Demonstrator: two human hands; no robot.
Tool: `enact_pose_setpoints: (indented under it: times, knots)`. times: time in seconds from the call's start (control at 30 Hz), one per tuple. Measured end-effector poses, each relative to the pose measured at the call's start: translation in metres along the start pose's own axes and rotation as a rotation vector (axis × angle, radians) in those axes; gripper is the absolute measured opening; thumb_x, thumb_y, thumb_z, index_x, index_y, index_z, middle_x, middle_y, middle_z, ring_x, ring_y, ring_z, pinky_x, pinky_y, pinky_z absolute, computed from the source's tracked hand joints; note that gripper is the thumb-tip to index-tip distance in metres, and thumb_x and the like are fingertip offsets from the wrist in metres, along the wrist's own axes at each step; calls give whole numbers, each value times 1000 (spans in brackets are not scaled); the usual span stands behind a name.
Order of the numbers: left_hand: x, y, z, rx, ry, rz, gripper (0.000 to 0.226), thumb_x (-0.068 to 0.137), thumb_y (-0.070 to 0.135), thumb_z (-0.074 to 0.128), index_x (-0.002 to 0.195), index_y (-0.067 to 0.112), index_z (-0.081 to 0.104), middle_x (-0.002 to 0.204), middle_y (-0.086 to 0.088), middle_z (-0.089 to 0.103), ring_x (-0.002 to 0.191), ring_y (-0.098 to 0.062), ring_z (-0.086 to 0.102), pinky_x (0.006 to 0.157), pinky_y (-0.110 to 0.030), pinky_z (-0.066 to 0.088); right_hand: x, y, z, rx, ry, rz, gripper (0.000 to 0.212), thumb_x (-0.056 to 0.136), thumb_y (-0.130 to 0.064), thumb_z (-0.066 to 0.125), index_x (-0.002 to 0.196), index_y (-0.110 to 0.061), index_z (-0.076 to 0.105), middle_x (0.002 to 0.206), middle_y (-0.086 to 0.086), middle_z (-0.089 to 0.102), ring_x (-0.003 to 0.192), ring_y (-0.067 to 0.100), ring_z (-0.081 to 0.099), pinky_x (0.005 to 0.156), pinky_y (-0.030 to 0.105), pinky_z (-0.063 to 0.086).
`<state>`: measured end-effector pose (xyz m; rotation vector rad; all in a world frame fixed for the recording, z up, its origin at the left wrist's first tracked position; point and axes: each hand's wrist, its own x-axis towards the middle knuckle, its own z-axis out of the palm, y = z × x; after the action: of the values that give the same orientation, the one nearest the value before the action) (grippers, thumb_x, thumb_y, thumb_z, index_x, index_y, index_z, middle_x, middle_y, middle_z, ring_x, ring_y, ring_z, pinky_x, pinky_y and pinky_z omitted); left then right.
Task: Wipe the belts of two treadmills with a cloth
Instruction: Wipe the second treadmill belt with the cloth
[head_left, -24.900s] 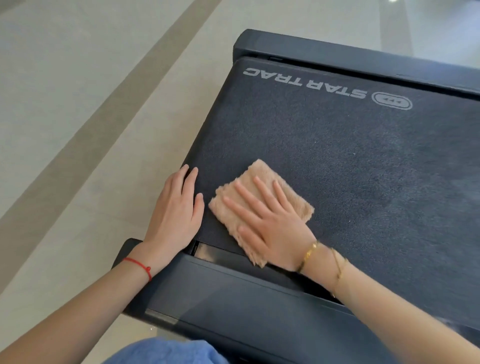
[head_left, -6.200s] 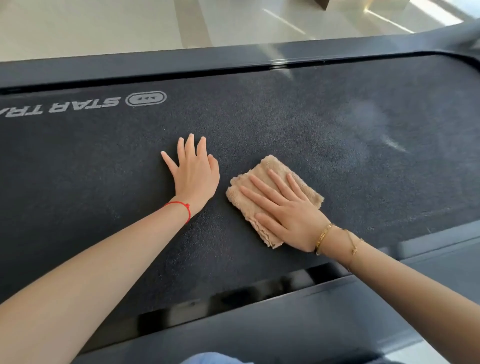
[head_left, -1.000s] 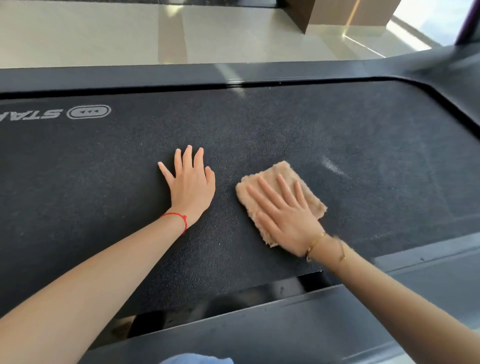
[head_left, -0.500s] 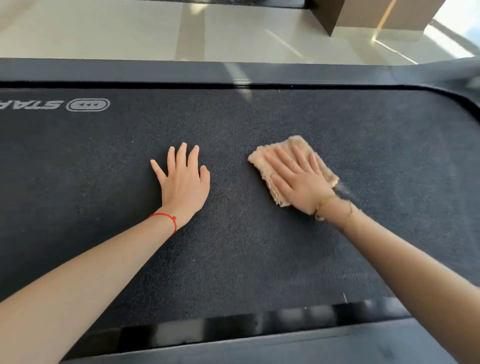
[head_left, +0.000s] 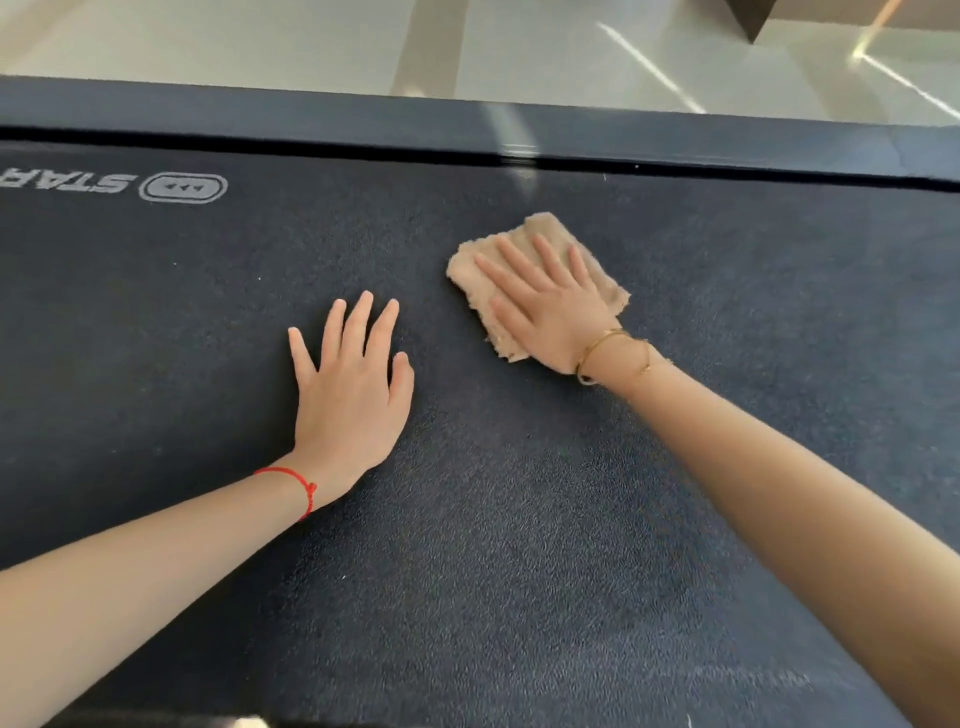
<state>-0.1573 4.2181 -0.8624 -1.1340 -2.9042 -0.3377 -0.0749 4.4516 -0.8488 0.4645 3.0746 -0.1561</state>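
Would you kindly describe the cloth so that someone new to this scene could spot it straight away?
Start at the dark treadmill belt that fills most of the view. On its far half, right of centre, the right hand lies flat on the cloth. It is the only pale tan, fluffy thing on the belt; the left hand beside it rests on bare belt.

A single head-worn view looks forward and steeply down from close above the treadmill belt (head_left: 519, 519), which fills most of the frame; both forearms reach in from the bottom edge; the far side rail (head_left: 363, 122) crosses the top, pale floor (head_left: 260, 41) beyond it; the belt's logo (head_left: 183, 187) reads upside down.
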Motion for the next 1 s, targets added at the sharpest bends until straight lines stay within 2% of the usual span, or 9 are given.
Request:
enact_pose_setpoints:
  times: [0.13, 0.23, 0.43, 0.53, 0.6, 0.7, 0.8, 0.9, 1.0]
  knots:
    - [1, 4, 0, 22, -3, -3, 59, 101, 36, 24, 158, 23, 17, 166, -1, 14, 154, -22, 5, 119, -64, 6, 46, 52, -14, 61, -40, 286, 55, 103, -51, 13, 156, -41, 2, 166, -8, -2, 151, 30, -12, 119, 57, -10]
    - [1, 5, 1, 41, 6, -6, 58, 101, 34, 26, 157, 21, 19, 165, -3, 17, 153, -24, 7, 118, -65, 8, 96, 53, -21, 95, -56, 380, 58, 101, -52, 8, 156, -38, 0, 166, -7, -4, 150, 34, -13, 117, 60, -13]
    - [1, 6, 1, 22, 6, -16, 59, 99, 35, 24, 157, 22, 22, 164, -2, 18, 153, -22, 8, 119, -65, 8, 126, -28, -9, 72, -60, 71, 55, 103, -49, 11, 157, -38, 1, 165, -10, -3, 151, 34, -9, 116, 61, -11]
    - [1, 6, 0, 10, 7, -19, 59, 99, 36, 25, 156, 23, 23, 164, -1, 18, 153, -21, 7, 119, -64, 7, 100, -13, -5, 62, -47, -42, 55, 103, -51, 13, 156, -42, 1, 165, -13, 1, 151, 32, -10, 118, 57, -10]
    - [1, 6, -1, -6, 5, -24, 59, 99, 36, 25, 156, 23, 23, 164, 0, 18, 153, -20, 7, 119, -64, 6, 83, 23, -5, 41, -28, 5, 56, 102, -53, 13, 155, -43, -2, 165, -11, 2, 151, 30, -9, 119, 57, -9]
    - [1, 7, -1, -18, 4, -25, 57, 100, 35, 27, 156, 24, 24, 164, 0, 18, 153, -20, 6, 119, -64, 5, 60, 81, -11, 40, -11, 235, 59, 101, -55, 13, 155, -42, -6, 166, -8, 0, 151, 33, -9, 118, 60, -9]
    - [1, 8, -2, -37, 17, -27, 56, 100, 35, 29, 155, 23, 26, 163, -1, 20, 153, -20, 8, 119, -64, 4, 41, 90, -15, 50, -47, 341, 58, 101, -55, 12, 155, -42, -4, 165, -10, -4, 151, 34, -11, 117, 60, -11]
    - [1, 8, -1, -47, 20, -27, 56, 100, 34, 30, 155, 23, 27, 163, -1, 20, 152, -20, 9, 119, -64, 4, 12, 54, -11, 56, -58, 258, 55, 102, -53, 12, 154, -44, -3, 165, -12, -3, 151, 33, -11, 117, 60, -10]
    - [0, 9, -1, -47, 26, -26, 55, 101, 33, 31, 155, 23, 27, 163, -1, 21, 152, -21, 9, 119, -65, 4, -41, 8, -6, 37, -38, 60, 54, 104, -50, 12, 155, -42, -4, 165, -12, -2, 151, 33, -12, 117, 58, -11]
